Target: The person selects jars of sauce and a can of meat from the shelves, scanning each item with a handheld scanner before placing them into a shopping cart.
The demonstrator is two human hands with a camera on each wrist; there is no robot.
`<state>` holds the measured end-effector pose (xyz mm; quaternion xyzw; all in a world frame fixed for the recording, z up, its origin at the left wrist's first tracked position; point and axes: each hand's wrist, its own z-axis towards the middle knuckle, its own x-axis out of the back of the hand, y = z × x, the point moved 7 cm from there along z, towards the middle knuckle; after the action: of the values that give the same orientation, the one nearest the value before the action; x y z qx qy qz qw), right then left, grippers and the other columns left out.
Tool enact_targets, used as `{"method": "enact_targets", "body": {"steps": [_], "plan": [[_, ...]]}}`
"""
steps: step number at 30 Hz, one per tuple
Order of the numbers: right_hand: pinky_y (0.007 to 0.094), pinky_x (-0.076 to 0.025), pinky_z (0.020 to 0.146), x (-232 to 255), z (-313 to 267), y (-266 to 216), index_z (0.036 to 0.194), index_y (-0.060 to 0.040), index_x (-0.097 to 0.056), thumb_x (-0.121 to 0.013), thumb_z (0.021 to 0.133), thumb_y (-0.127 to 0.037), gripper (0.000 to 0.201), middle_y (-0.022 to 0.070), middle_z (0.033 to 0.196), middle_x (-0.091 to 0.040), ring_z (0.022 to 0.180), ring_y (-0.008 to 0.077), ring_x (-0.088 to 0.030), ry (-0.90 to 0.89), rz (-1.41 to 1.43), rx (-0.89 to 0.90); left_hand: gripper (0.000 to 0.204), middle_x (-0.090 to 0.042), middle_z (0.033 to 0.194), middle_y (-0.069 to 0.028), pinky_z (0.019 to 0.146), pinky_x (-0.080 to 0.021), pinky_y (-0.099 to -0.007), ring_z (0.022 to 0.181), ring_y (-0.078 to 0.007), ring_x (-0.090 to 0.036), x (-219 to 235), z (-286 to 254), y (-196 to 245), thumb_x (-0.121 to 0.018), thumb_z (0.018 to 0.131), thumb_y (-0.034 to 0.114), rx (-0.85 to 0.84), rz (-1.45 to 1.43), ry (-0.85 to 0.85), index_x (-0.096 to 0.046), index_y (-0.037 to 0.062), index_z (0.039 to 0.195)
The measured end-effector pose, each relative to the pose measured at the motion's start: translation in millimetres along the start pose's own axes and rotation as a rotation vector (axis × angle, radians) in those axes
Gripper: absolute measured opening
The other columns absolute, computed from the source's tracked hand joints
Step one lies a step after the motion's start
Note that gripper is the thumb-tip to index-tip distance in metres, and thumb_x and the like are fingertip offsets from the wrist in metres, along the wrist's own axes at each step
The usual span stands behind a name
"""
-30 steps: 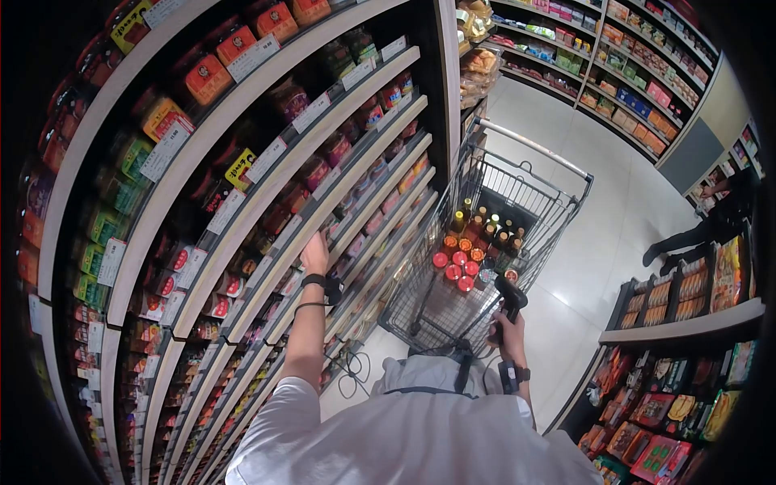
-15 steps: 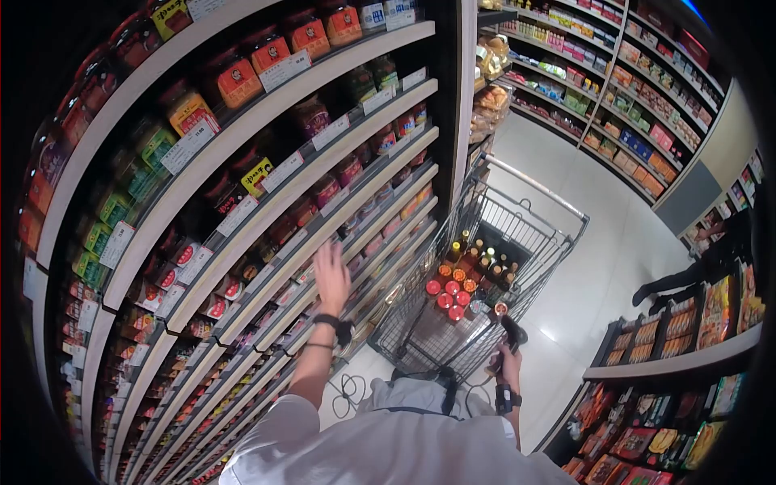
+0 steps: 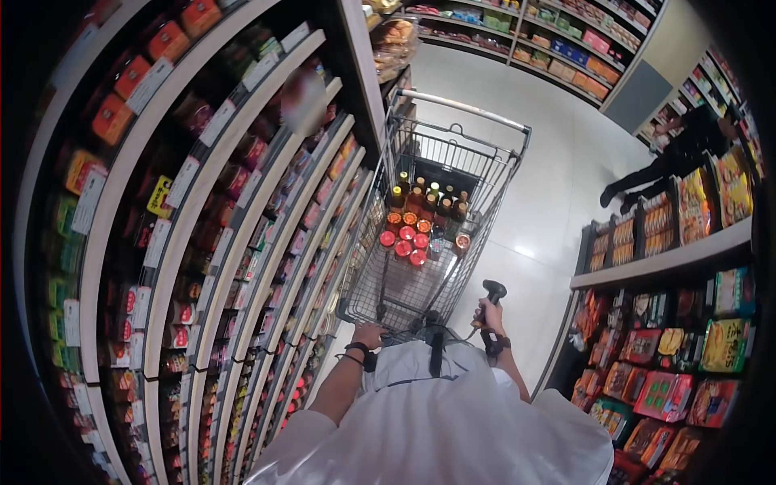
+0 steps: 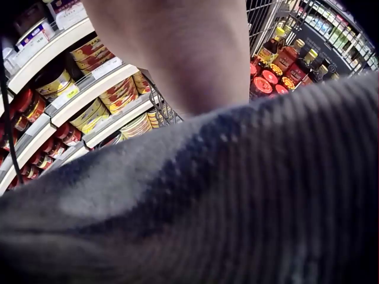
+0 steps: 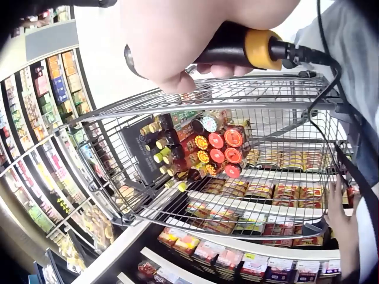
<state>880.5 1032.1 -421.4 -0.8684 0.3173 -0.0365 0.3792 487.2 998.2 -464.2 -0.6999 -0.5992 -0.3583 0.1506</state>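
Observation:
My right hand grips a black barcode scanner beside the cart. In the right wrist view its yellow collar and cable show below the palm. My left hand is at the near left corner of the wire shopping cart; the right wrist view shows its fingers fairly straight against the cart's end. Inside the cart stand several dark glass bottles and several jars with red lids. A close, blurred wrist surface hides most of the left wrist view.
Tall shelves packed with jars and packets run along the left. A lower display of packaged food borders the right side. Farther off stands a person in dark clothes. Pale tiled floor lies between.
My left hand has come away from the left shelves, down and back to the near end of the cart. The right hand still holds the scanner. The head view has shifted rightward.

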Motion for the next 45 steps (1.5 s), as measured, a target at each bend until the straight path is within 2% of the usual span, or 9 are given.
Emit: {"method": "enact_targets", "body": {"steps": [5, 10, 11, 15, 22, 24, 28, 38, 45], "plan": [[0.0301, -0.045, 0.040, 4.1, 25.5, 7.1, 0.094, -0.0079, -0.048, -0.070, 0.083, -0.014, 0.025, 0.0014, 0.070, -0.049, 0.051, 0.0125, -0.053, 0.080, -0.058, 0.050, 0.049, -0.064, 0.131, -0.0029, 0.118, -0.015, -0.0675, 0.134, -0.0238, -0.050, -5.4, 1.0, -9.3, -0.057, 0.084, 0.015, -0.015, -0.046, 0.008, -0.066, 0.0355, 0.128], [0.0297, -0.040, 0.035, -12.7, 70.8, -24.0, 0.112, -0.0063, -0.040, -0.086, 0.077, -0.029, 0.062, 0.0040, 0.070, -0.052, 0.042, 0.0138, -0.048, 0.389, -0.300, 0.319, 0.042, -0.062, 0.138, -0.0041, 0.120, -0.016, -0.0613, 0.132, -0.0248, -0.053, -1.9, 10.5, -8.2, -0.055, 0.090, 0.024, 0.124, -0.033, -0.270, -0.066, 0.0389, 0.128], [0.0373, -0.052, 0.066, -23.2, 67.8, -32.6, 0.124, -0.0014, -0.044, -0.092, 0.069, -0.033, 0.079, 0.0054, 0.079, -0.058, 0.070, 0.0209, -0.061, 0.424, -0.328, 0.247, 0.039, -0.063, 0.136, -0.0056, 0.119, -0.023, -0.0580, 0.130, -0.0266, -0.055, 8.0, 12.0, -4.5, -0.056, 0.090, 0.025, 0.171, -0.078, -0.320, -0.068, 0.0348, 0.126], [0.0424, -0.045, 0.103, -66.7, 65.1, -42.9, 0.141, 0.0020, -0.039, -0.092, 0.065, -0.027, 0.098, 0.0262, 0.126, -0.059, 0.118, 0.0404, -0.058, 0.560, -0.432, 0.525, 0.042, -0.068, 0.126, -0.0133, 0.096, -0.053, -0.0446, 0.116, -0.0343, -0.065, 1.5, 56.2, -13.6, -0.058, 0.087, 0.033, 0.176, 0.027, -0.576, -0.071, 0.0125, 0.121], [0.0456, -0.039, 0.109, -69.3, 74.1, -21.4, 0.140, 0.0090, -0.040, -0.075, 0.068, -0.004, 0.081, 0.0297, 0.129, -0.057, 0.123, 0.0432, -0.055, 0.638, -0.477, 0.551, 0.025, -0.073, 0.099, -0.0108, 0.082, -0.055, -0.0339, 0.091, -0.0216, -0.070, 123.5, 195.4, 35.0, -0.060, 0.090, 0.011, -0.148, -0.943, 0.303, -0.067, 0.0063, 0.114], [0.0437, -0.041, 0.107, -69.2, 82.7, -14.2, 0.142, 0.0094, -0.038, -0.074, 0.069, 0.003, 0.082, 0.0276, 0.130, -0.057, 0.120, 0.0387, -0.057, 0.598, -0.378, 0.523, 0.030, -0.072, 0.100, -0.0108, 0.080, -0.055, -0.0318, 0.091, -0.0180, -0.069, 143.9, 241.7, 44.2, -0.062, 0.086, 0.001, -0.186, -0.939, 0.493, -0.064, 0.0047, 0.116], [0.0401, -0.043, 0.102, -66.4, 89.6, -4.0, 0.144, 0.0057, -0.036, -0.069, 0.076, 0.006, 0.075, 0.0234, 0.126, -0.059, 0.117, 0.0332, -0.058, 0.576, -0.394, 0.586, 0.047, -0.065, 0.114, -0.0136, 0.091, -0.052, -0.0429, 0.108, -0.0324, -0.063, 162.4, 300.1, 64.1, -0.071, 0.080, 0.007, -0.086, -0.612, 0.748, -0.058, 0.0073, 0.126], [0.0372, -0.047, 0.092, -71.5, 86.0, -1.8, 0.141, 0.0064, -0.039, -0.068, 0.076, 0.005, 0.071, 0.0180, 0.113, -0.061, 0.099, 0.0272, -0.060, 0.574, -0.388, 0.439, 0.088, -0.044, 0.145, -0.0159, 0.101, -0.042, -0.0550, 0.132, -0.0362, -0.044, 103.7, 327.4, 91.7, -0.074, 0.079, 0.019, -0.070, -0.140, 0.284, -0.030, 0.0228, 0.156], [0.0372, -0.047, 0.093, -73.1, 82.2, -13.3, 0.136, 0.0059, -0.044, -0.067, 0.078, 0.001, 0.063, 0.0195, 0.114, -0.063, 0.103, 0.0272, -0.062, 0.571, -0.436, 0.421, 0.096, -0.045, 0.138, -0.0205, 0.100, -0.041, -0.0523, 0.129, -0.0364, -0.045, 112.6, 357.9, 104.5, -0.080, 0.077, 0.027, 0.058, -0.044, 0.322, -0.027, 0.0223, 0.156]]}}
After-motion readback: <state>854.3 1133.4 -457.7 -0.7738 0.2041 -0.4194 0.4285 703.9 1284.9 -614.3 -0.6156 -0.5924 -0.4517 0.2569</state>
